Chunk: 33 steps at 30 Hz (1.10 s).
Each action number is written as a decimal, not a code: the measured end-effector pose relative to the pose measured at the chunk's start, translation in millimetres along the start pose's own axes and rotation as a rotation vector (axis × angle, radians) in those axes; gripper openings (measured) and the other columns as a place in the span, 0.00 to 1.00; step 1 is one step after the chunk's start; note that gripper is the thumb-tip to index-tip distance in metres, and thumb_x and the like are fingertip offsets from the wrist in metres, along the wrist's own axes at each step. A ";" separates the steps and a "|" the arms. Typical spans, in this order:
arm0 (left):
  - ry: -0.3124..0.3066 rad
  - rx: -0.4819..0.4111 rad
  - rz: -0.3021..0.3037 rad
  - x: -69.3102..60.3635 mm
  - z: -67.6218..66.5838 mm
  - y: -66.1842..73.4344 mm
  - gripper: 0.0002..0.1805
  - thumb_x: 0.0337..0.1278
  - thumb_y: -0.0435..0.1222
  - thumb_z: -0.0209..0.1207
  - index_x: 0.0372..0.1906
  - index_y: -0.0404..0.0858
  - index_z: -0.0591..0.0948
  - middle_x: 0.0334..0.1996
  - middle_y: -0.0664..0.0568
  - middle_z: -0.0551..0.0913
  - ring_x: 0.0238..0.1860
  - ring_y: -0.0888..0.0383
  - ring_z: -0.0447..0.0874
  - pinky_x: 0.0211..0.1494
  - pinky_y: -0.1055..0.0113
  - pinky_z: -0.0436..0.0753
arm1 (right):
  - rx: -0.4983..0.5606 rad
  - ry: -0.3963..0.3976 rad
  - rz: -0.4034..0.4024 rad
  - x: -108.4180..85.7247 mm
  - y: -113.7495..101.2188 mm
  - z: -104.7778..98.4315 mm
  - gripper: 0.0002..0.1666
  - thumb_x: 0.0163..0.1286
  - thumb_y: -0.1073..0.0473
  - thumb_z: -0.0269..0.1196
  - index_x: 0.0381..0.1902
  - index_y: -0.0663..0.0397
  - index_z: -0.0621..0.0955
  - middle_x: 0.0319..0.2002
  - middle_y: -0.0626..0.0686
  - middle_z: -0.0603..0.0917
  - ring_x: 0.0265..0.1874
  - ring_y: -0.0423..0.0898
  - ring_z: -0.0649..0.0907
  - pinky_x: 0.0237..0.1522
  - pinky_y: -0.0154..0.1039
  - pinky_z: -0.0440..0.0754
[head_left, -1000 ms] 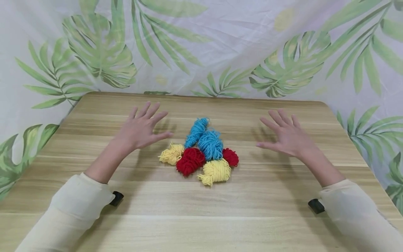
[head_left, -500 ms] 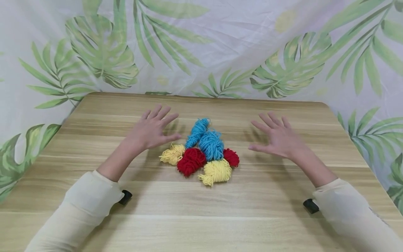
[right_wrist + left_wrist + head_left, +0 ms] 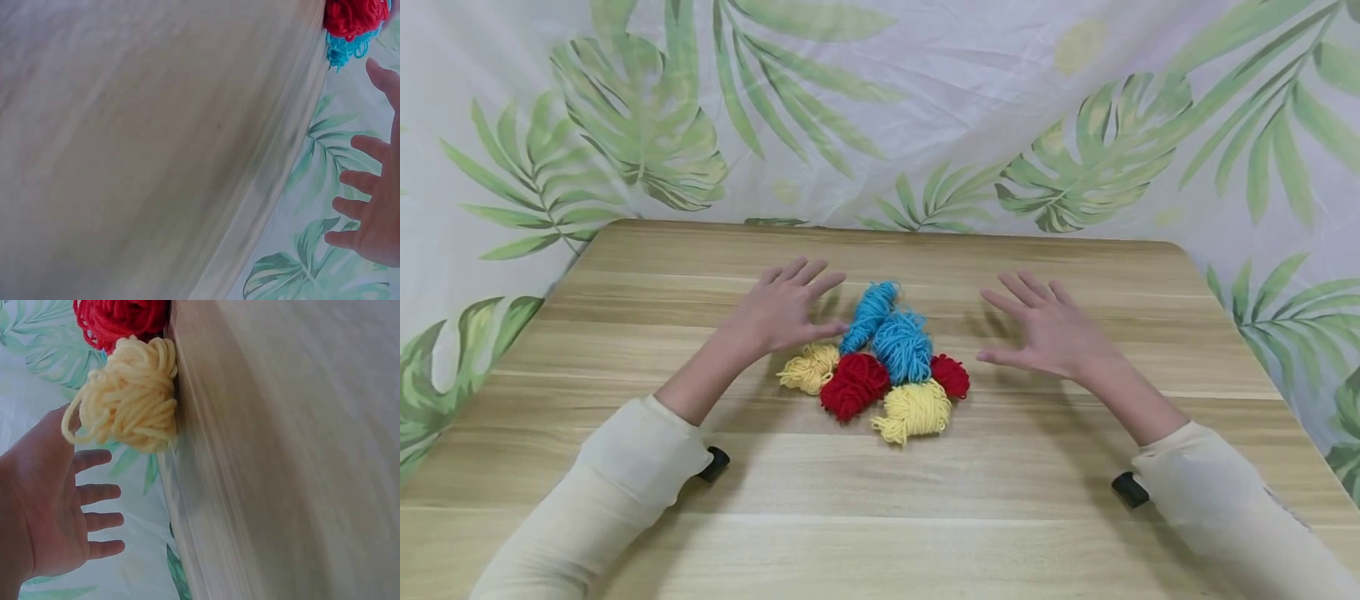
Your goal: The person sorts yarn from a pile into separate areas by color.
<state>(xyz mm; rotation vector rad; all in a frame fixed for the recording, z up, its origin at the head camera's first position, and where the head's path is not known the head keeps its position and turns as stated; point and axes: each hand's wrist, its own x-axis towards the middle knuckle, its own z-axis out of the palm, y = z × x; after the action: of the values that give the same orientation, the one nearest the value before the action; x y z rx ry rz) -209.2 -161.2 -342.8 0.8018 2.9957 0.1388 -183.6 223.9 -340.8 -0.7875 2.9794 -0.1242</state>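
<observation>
Several yarn bundles lie together mid-table: a long blue one (image 3: 870,315), a rounder blue one (image 3: 902,346), a red one (image 3: 854,386), a smaller red one (image 3: 951,376), a pale yellow one (image 3: 914,410) and a smaller yellow one (image 3: 810,368). My left hand (image 3: 781,315), fingers spread, hovers above and behind the smaller yellow bundle, its thumb tip by the long blue one; contact cannot be told. My right hand (image 3: 1051,335) is held over the table right of the bundles, fingers spread, holding nothing. The left wrist view shows the yellow bundle (image 3: 131,397) in front of the thumb.
The wooden table (image 3: 880,533) extends around the yarn on all sides. A leaf-patterned cloth (image 3: 925,108) hangs behind its far edge. Dark devices sit at the left cuff (image 3: 713,465) and right cuff (image 3: 1130,490).
Both hands have moved inward toward the yarn, the left one rightward and the right one leftward, with fingers still spread. The bundles have stayed in place.
</observation>
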 end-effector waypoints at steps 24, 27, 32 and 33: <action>-0.080 -0.235 0.130 31.5 4.8 14.7 0.41 0.66 0.50 0.67 0.77 0.37 0.68 0.73 0.34 0.69 0.73 0.36 0.67 0.74 0.39 0.67 | 0.035 0.078 -0.096 16.3 -18.4 4.9 0.51 0.65 0.28 0.65 0.76 0.53 0.71 0.77 0.64 0.66 0.76 0.65 0.63 0.74 0.66 0.61; -0.101 -0.259 0.126 35.8 5.1 17.0 0.40 0.66 0.49 0.67 0.77 0.37 0.69 0.71 0.34 0.71 0.72 0.37 0.69 0.73 0.41 0.69 | 0.036 0.074 -0.101 16.8 -19.8 4.3 0.51 0.66 0.29 0.65 0.76 0.53 0.71 0.77 0.64 0.66 0.76 0.66 0.63 0.74 0.66 0.62; -0.118 -0.344 0.143 43.2 4.7 21.9 0.35 0.67 0.44 0.68 0.73 0.34 0.73 0.65 0.35 0.76 0.53 0.43 0.81 0.64 0.47 0.78 | 0.039 0.089 -0.111 18.5 -20.1 3.6 0.51 0.65 0.30 0.66 0.75 0.54 0.72 0.76 0.65 0.67 0.76 0.66 0.64 0.73 0.68 0.62; -0.118 -0.361 0.147 44.5 4.5 22.9 0.34 0.67 0.42 0.68 0.73 0.33 0.73 0.64 0.35 0.77 0.48 0.45 0.82 0.62 0.48 0.78 | 0.037 0.092 -0.113 18.9 -20.1 3.4 0.51 0.65 0.29 0.66 0.75 0.54 0.72 0.76 0.65 0.67 0.76 0.66 0.64 0.73 0.68 0.62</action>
<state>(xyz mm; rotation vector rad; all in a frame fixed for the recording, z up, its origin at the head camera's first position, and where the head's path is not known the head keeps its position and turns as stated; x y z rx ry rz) -236.1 -118.9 -345.7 0.9445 2.6827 0.5932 -189.9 197.0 -343.0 -0.9718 3.0075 -0.2259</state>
